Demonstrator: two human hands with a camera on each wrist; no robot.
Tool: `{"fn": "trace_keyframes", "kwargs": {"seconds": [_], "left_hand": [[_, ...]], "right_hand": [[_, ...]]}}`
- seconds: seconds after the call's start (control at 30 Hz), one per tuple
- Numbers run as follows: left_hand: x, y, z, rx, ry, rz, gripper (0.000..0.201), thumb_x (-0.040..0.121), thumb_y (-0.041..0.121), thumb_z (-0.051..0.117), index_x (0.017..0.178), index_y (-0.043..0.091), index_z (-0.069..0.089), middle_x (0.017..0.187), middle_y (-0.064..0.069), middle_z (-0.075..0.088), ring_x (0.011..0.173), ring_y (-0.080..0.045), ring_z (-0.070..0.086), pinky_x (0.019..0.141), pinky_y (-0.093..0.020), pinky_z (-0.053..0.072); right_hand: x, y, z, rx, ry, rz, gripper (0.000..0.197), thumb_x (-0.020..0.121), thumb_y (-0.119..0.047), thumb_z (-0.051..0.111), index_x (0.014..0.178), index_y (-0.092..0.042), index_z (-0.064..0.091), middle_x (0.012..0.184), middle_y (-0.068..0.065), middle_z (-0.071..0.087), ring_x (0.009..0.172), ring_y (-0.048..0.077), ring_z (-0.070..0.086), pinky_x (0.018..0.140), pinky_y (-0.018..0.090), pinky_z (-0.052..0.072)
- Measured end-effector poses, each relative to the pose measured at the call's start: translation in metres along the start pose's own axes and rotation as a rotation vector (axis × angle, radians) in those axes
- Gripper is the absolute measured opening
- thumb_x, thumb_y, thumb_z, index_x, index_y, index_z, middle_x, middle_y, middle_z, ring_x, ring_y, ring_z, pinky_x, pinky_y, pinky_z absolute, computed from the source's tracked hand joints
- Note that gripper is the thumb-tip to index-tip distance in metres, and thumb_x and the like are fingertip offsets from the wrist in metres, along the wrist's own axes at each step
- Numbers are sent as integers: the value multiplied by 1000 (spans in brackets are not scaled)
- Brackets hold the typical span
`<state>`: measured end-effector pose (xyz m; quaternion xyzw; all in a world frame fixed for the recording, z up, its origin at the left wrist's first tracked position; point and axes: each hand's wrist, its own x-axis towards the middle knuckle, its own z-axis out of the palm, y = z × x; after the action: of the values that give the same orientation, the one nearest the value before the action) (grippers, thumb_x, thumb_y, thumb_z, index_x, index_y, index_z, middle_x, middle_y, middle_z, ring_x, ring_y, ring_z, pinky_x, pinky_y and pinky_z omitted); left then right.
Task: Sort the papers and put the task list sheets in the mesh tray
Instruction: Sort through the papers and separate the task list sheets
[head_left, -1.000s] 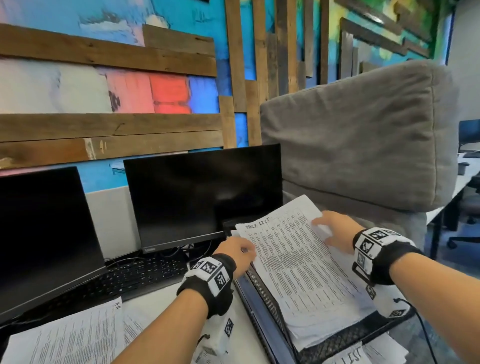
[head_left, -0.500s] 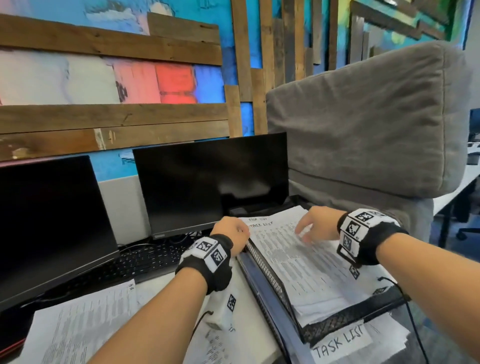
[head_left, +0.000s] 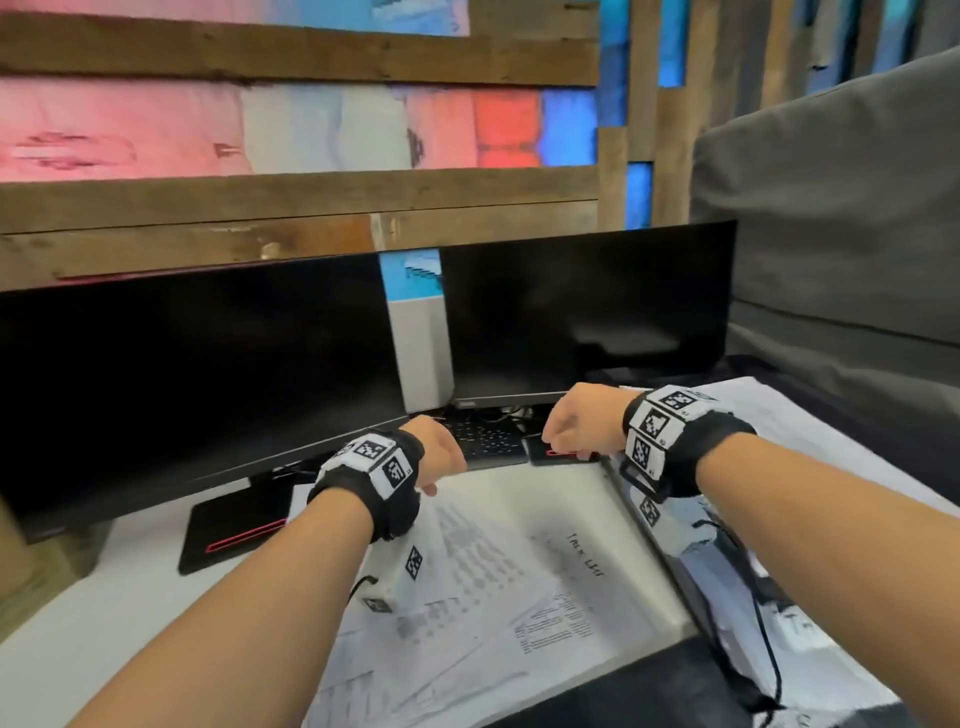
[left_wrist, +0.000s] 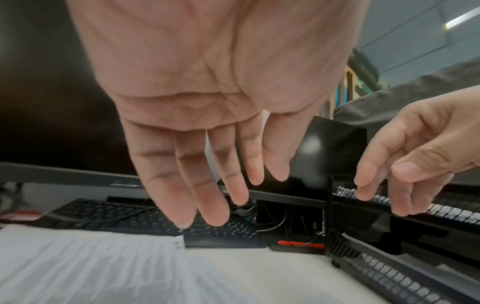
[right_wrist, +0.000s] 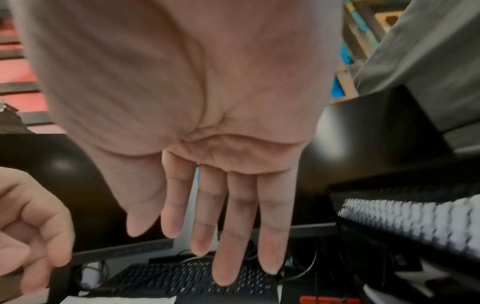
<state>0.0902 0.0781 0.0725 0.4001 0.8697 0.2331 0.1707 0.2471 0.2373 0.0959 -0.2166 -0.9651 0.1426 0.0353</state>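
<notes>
Both hands, left hand (head_left: 439, 457) and right hand (head_left: 582, 423), hang loosely spread, holding nothing, above printed papers (head_left: 488, 587); mesh tray (left_wrist: 389, 265) sits right

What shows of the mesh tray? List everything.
The mesh tray is black: fine wire-mesh walls in a solid dark frame with a square corner post. It stands on the white desk, right of the keyboard. White sheets lie in it and show pale through the mesh. The right hand hangs open by its rim; contact is unclear.
</notes>
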Motion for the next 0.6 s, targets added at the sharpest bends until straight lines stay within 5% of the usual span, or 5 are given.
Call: {"fn": "trace_keyframes", "kwargs": {"seconds": [0.07, 0.23, 0.33, 0.5, 0.6], "left_hand": [[-2, -21, -1, 16, -23, -58, 20, 92, 17, 58, 108, 10, 67, 102, -6, 64, 75, -22, 66, 64, -30, 55], [6, -69, 8, 98, -87, -195, 36, 95, 21, 54, 127, 5, 57, 119, -9, 61, 90, -22, 67, 71, -32, 56], [14, -97, 19, 310, -184, -192, 40, 94, 26, 55, 132, 12, 55, 135, -5, 54, 120, -22, 55, 97, -33, 49], [37, -151, 45, 269, -172, -271, 25, 83, 12, 66, 104, 25, 68, 124, 1, 61, 106, -17, 60, 90, -26, 50], [42, -168, 49, 376, -124, -384, 56, 77, 32, 75, 127, 21, 52, 134, -1, 50, 122, -25, 50, 102, -34, 42]], "right_hand": [[18, -8, 20, -2, -87, -16, 20, 90, -25, 59, 104, -18, 71, 87, -12, 66, 74, 13, 69, 45, 8, 41], [46, -17, 63, 28, -230, 7, 28, 90, -29, 59, 114, -17, 68, 100, -8, 65, 88, 16, 71, 53, 14, 46], [58, -15, 89, 55, -285, 35, 30, 87, -37, 63, 110, -21, 70, 100, -4, 70, 86, 15, 70, 56, 17, 49], [69, -20, 133, 65, -383, 59, 37, 79, -48, 70, 110, -28, 71, 108, -12, 67, 104, 12, 61, 92, 30, 48], [75, -25, 154, -48, -400, 51, 59, 75, -54, 71, 127, -29, 58, 127, -9, 56, 117, 16, 53, 99, 32, 42]]}}
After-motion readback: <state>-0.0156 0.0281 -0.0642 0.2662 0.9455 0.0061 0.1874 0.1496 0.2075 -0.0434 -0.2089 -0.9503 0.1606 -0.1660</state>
